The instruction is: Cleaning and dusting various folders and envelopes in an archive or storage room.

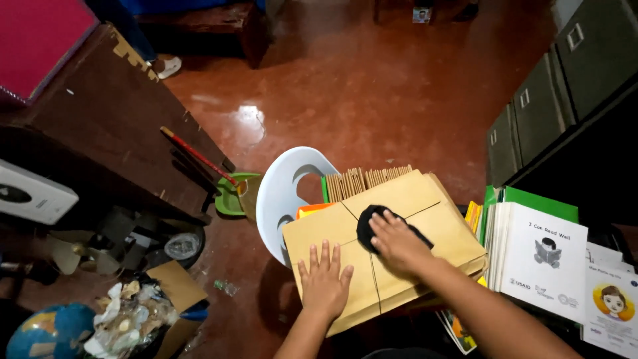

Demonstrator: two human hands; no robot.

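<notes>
A stack of brown paper envelopes (405,203) lies on a white plastic chair (282,193). My left hand (324,279) rests flat on the near left part of the top envelope, fingers spread. My right hand (397,242) presses a black cloth (369,225) onto the middle of the envelope. More brown envelopes (362,179) stand on edge behind the stack.
Stacks of white and green books (538,252) sit to the right, beside grey metal cabinets (565,86). A dark wooden desk (113,126) is at left, with a green dustpan (232,196), a red-handled broom (196,154), a box of rubbish (143,312) and a globe (50,332).
</notes>
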